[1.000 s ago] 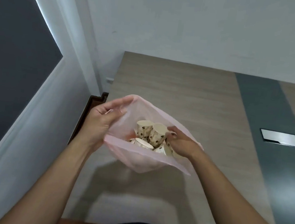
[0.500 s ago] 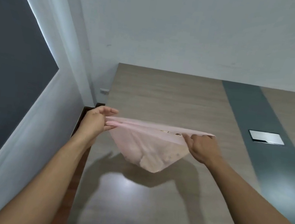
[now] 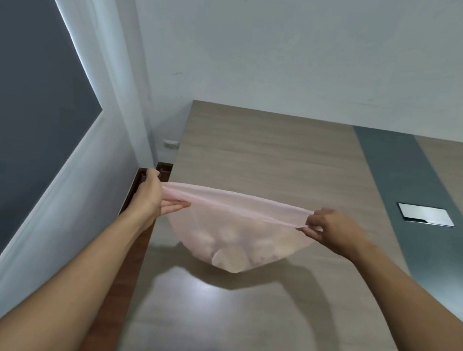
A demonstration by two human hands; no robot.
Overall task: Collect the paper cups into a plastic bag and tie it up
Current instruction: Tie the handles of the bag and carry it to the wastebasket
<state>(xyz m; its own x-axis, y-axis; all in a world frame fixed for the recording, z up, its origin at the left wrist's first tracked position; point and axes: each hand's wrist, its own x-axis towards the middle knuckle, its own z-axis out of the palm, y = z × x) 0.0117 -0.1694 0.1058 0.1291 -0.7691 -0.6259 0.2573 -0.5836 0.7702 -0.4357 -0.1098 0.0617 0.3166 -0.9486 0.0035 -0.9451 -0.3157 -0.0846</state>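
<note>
A thin pink plastic bag (image 3: 234, 234) hangs above the wooden table (image 3: 285, 158), its mouth pulled flat and taut between my hands. My left hand (image 3: 151, 197) pinches the left end of the rim. At the right end, my right hand (image 3: 331, 230) pinches the rim between fingers and thumb. Paper cups (image 3: 229, 258) show only as pale bulges through the bag's sagging bottom. The bag's lowest point hangs just above its shadow on the tabletop.
A grey band (image 3: 414, 197) runs along the table's right part, with a silver cover plate (image 3: 425, 214) set in it. A white wall stands behind the table. To the left are a dark panel, a wall socket (image 3: 170, 144) and the brown floor (image 3: 119, 293).
The bag's mouth, open a second ago with the cups visible and my right hand inside, is now drawn shut and stretched wide. Both hands moved apart and the bag lifted.
</note>
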